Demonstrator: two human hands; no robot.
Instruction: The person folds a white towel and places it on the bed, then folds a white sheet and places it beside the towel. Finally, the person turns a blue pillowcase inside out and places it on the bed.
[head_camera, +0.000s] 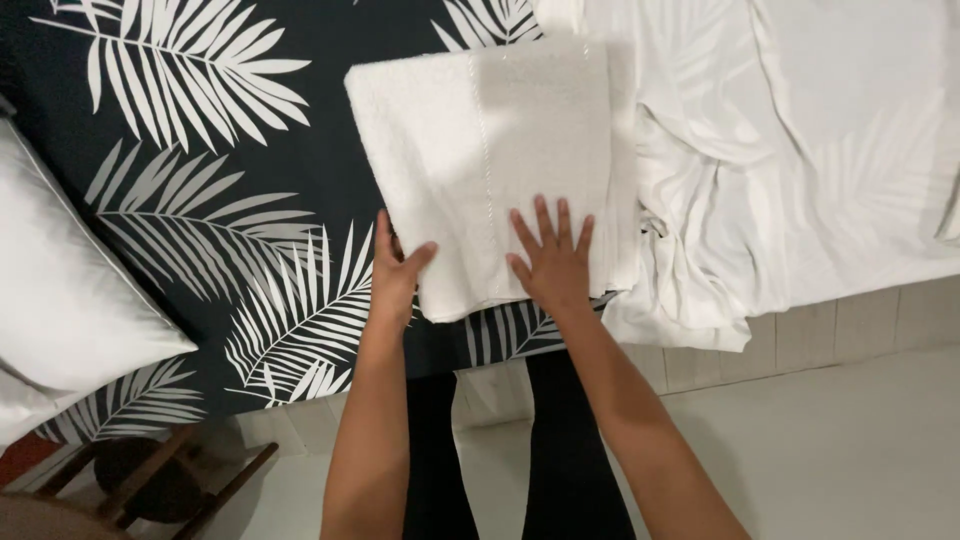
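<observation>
A bed (250, 190) with dark palm-leaf cover, white pillow (60, 300), pale floor (850, 450), wooden chair (170, 490) at lower left.

— Where does the folded white terry towel (490, 160) lie?
— Upper centre of the frame, on the dark leaf-print bedspread (230, 200), with the crumpled white sheet (800, 150) to its right.
— And the white pillow (60, 290)?
— Far left edge, above the brown wooden chair (160, 480) at lower left.
</observation>
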